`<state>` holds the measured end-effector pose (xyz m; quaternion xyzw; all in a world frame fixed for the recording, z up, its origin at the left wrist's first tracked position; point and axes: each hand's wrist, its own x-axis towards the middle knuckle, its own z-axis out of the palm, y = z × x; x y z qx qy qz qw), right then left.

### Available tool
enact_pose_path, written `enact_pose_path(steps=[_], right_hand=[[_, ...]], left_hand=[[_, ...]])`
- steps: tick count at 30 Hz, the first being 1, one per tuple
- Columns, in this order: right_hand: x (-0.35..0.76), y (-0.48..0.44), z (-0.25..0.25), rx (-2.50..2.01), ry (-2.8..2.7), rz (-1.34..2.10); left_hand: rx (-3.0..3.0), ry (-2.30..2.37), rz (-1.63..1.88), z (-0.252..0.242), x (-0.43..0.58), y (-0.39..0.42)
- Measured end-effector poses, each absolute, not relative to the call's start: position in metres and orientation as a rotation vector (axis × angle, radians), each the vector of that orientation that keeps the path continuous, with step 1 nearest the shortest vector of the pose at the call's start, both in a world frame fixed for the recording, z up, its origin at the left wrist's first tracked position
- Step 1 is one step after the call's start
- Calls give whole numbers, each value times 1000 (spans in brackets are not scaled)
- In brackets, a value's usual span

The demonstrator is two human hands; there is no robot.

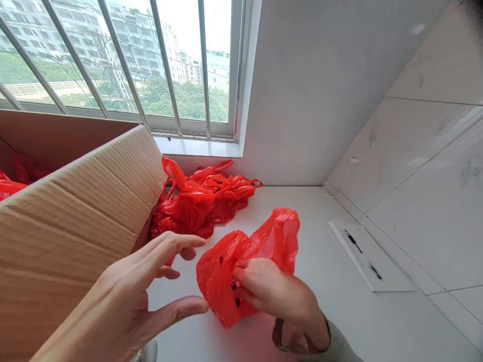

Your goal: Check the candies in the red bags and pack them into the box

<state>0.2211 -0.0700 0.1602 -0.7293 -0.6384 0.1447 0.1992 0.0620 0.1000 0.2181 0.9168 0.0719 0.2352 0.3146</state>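
My right hand (273,291) grips a red plastic bag (249,261) with curled fingers, low in the middle of the white counter (320,281). The bag bulges upward and something dark shows through its wall near my fingers. My left hand (139,291) is open, fingers spread, just left of the bag and not touching it. Behind them a pile of red plastic bags (199,201) lies against the wall below the window.
A large open cardboard box (71,221) fills the left side, with more red bags (15,178) inside. A clear ruler (358,254) with a black pen (352,240) lies at the right by the tiled wall (426,191). A barred window (124,65) is behind.
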Motion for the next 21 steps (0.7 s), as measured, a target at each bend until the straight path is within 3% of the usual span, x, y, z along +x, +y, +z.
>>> enact_pose_path(steps=[4, 11, 16, 21], right_hand=[[225, -108, 202, -1903, -1682, 200], [242, -147, 214, -1868, -1097, -771], [260, -131, 205, -1915, -1045, -594], [252, -114, 207, -1922, -1127, -468]], left_hand=[[2538, 139, 551, 210, 59, 114], [2683, -6, 72, 191, 67, 119], [2638, -108, 22, 183, 69, 119], [2501, -237, 224, 186, 85, 107]])
